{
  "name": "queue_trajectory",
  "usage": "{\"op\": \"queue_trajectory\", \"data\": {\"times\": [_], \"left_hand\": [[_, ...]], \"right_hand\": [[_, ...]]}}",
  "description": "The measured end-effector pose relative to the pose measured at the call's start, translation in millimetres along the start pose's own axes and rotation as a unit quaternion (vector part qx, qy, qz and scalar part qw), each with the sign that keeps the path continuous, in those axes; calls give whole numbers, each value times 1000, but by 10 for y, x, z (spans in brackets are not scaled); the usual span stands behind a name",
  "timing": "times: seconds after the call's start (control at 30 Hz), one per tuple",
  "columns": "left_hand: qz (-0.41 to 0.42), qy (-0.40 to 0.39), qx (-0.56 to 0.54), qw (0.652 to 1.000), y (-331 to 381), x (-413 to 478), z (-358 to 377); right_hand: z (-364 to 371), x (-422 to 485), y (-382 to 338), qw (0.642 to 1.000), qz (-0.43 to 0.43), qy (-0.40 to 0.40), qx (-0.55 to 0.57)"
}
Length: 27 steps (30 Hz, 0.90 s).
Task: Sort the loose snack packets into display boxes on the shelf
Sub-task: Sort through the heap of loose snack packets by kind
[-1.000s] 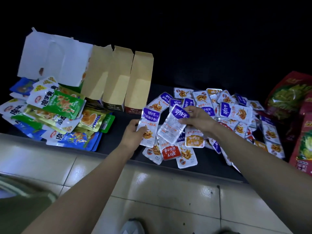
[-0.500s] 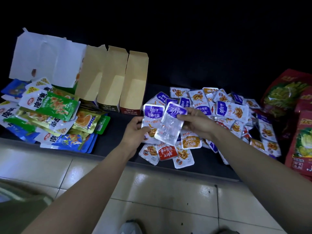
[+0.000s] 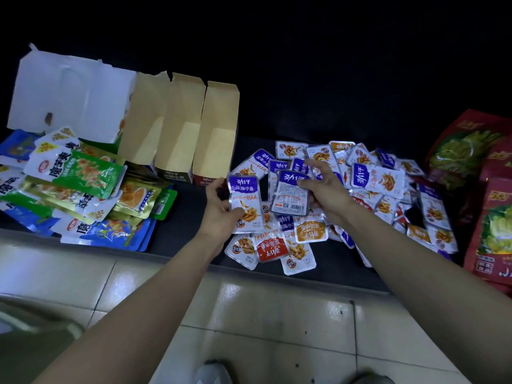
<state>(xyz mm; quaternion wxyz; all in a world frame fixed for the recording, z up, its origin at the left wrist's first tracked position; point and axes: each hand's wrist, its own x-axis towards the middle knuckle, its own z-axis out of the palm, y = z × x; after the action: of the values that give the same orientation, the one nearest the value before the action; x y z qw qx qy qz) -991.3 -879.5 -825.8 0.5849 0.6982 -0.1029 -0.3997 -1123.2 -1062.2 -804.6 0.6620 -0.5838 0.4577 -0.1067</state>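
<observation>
A heap of small snack packets (image 3: pixel 382 189), purple, orange and red topped, lies on the dark shelf (image 3: pixel 191 214). My left hand (image 3: pixel 221 214) grips one purple-topped packet (image 3: pixel 245 203) upright, front side showing. My right hand (image 3: pixel 325 189) pinches a second purple-topped packet (image 3: pixel 291 198) by its upper right corner, its printed back toward me, just right of the first. Three open cardboard display boxes (image 3: pixel 213 139) stand side by side behind and left of my left hand; their insides look bare.
A pile of larger green, blue and gold packets (image 3: pixel 83 187) lies at the left under a torn white box flap (image 3: pixel 72 90). Big red bags (image 3: pixel 493 212) stand at the right edge. Tiled floor (image 3: pixel 277 314) runs below the shelf front; a shoe shows at the bottom.
My right hand has turned its packet so the back faces me and moved it slightly right. The left hand's packet now stands upright and apart from the right one.
</observation>
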Motion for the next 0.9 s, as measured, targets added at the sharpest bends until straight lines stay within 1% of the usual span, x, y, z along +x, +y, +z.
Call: {"op": "queue_trajectory", "data": {"times": [0.1,0.2,0.27,0.37,0.4,0.47,0.53,0.6,0.67,0.7,0.73,0.77,0.83,0.9], "left_hand": [[18,-12,-6,1000,12,-20,8],[33,-6,-12,999,15,-2,19],[30,-9,-12,999,21,11,31],[27,-3,-11,1000,17,15,51],[23,3,-12,1000,12,13,57],[12,20,-9,1000,0,20,70],[6,38,0,999,-14,36,82],[3,54,5,999,-20,53,95],[2,64,9,998,-20,62,100],[3,69,13,998,-15,66,103],[3,74,16,997,-6,67,107],[2,77,16,997,5,68,113],[-5,75,2,997,25,68,121],[-19,66,-14,998,37,67,119]], "right_hand": [[10,-4,-6,1000,-2,7,21],[6,4,5,1000,-8,0,10],[0,19,20,1000,-6,-4,-3],[-50,15,32,1000,10,-20,10],[-69,8,31,999,8,-33,-6],[-91,-3,63,995,2,-44,-86],[-97,-18,102,984,-27,-2,-175],[-106,-21,126,976,-93,41,-191],[-116,-16,83,971,-141,68,-181],[-141,13,68,969,-151,91,-176],[-158,27,43,969,-144,110,-168],[-174,36,23,974,-132,114,-148],[-191,12,-16,992,-91,64,-66],[-175,-30,-10,999,-38,1,14]]}}
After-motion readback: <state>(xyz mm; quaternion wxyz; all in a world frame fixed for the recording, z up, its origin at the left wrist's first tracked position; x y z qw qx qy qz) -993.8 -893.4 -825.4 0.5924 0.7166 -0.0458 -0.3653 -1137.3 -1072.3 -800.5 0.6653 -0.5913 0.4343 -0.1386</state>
